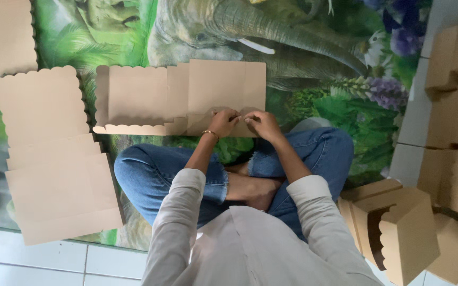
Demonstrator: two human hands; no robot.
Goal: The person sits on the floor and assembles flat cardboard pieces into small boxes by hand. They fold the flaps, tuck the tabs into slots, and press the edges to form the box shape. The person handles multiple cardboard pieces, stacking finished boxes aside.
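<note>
Both hands meet at the near edge of a flat brown cardboard box blank [186, 98] that lies on the mat in front of the crossed legs. The left hand [222, 123], with a thin bracelet at the wrist, has its fingers curled down onto the edge of the card, and the right hand [261, 124] pinches the same edge just beside it; the two are nearly touching. From where I stand they seem to be pressing or folding a small flap there, though the fingertips hide the card beneath them and I cannot be sure which.

The blank runs away from the hands to the person's left: its long axis lies crosswise to the body, and most of its length, with a scalloped strip along the near side, stretches out beyond the left hand. So the left hand is nearer the bulk of the sheet, while the right hand sits close to its right end.

Further left, a stack of flat blanks [54, 159] with scalloped edges lies on the mat, and another sheet [3, 34] rests at the far left corner. To the right, folded boxes [398, 228] sit beside the knee, and more boxes [457, 106] are piled beyond them.

The surface is a printed floor mat [335, 58] showing an elephant, green leaves and purple flowers, laid over white floor tiles [38, 262]. The person sits cross-legged in blue jeans and a pale long-sleeved top.
</note>
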